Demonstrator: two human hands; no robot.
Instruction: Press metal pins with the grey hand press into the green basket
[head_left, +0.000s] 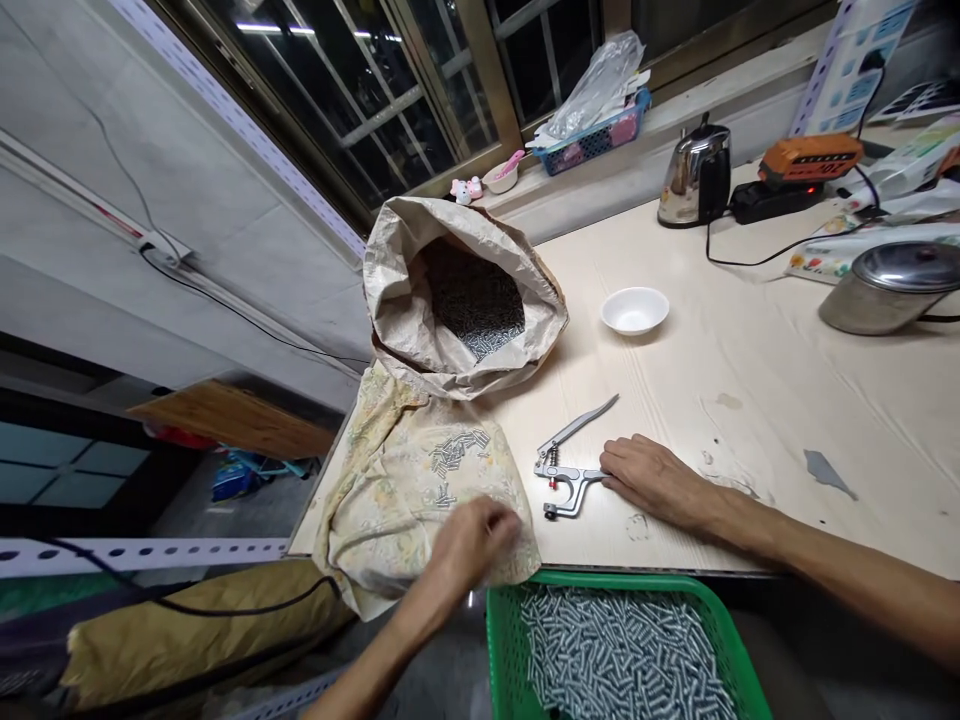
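My left hand, slightly blurred, is curled closed above the front of a patterned yellowish cloth. What its fingers hold, if anything, cannot be made out. Just beyond it, a loose scatter of small silvery metal pins lies on the cloth. My right hand rests on the table with its fingers closed around the lower handle of grey snap pliers. Their upper handle is raised, and the jaw gap faces left. Below the table edge, a green plastic basket holds a heap of similar metal pins.
An open woven sack with metal pieces inside stands behind the cloth. A white bowl sits to its right. Farther right are a kettle, an orange battery and a lidded metal pot. A blue basket occupies the windowsill.
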